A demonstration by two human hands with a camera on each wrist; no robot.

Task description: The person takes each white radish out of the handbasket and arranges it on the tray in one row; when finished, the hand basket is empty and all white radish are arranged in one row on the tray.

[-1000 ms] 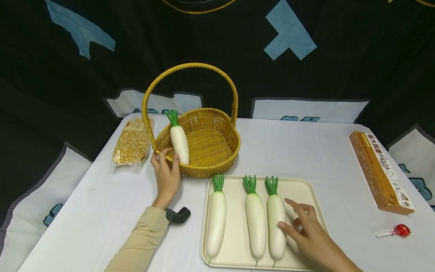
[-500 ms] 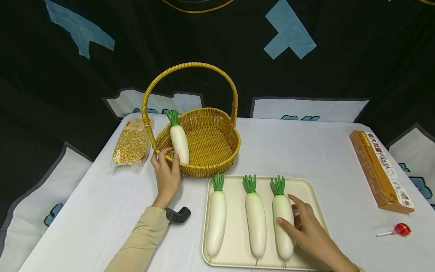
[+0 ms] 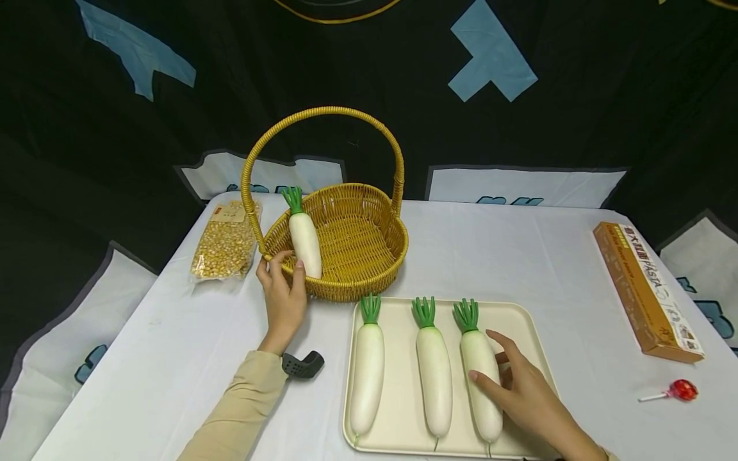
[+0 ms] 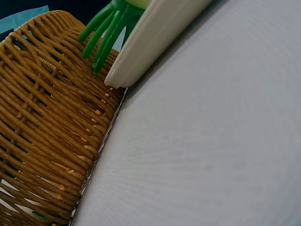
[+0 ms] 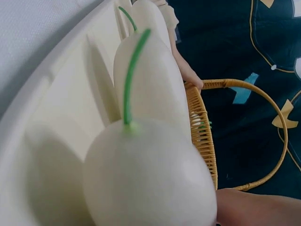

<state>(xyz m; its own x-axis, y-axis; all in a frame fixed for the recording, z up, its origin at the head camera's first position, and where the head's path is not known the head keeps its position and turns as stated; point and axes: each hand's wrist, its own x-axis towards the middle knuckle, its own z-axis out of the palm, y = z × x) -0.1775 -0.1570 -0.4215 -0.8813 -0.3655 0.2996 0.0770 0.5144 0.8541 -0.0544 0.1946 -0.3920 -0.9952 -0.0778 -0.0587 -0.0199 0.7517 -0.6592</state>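
In the head view my left hand [image 3: 282,307] holds the near left rim of a golden wicker basket [image 3: 360,246] with a tall handle. One white radish [image 3: 304,243] with a green top leans inside it by that hand. My right hand [image 3: 527,397] grips the rightmost radish [image 3: 477,365] on a cream tray [image 3: 398,410], thumb on its top and fingers along its right side. A middle radish [image 3: 434,378] and a left radish [image 3: 367,378] lie beside it. In the right wrist view, the gripped radish's root end [image 5: 150,179] fills the front.
A bag of yellow corn kernels [image 3: 225,243] lies left of the basket. To the right are an orange pasta box [image 3: 648,291] and a red lollipop [image 3: 682,389]. The tray's edge [image 4: 146,42] sits close against the basket in the left wrist view. A dark curtain [image 3: 369,70] hangs behind.
The rightmost radish has shifted right on the tray, away from the middle one, its lower end swinging right. My right hand has closed in around it. The left hand stays on the basket.
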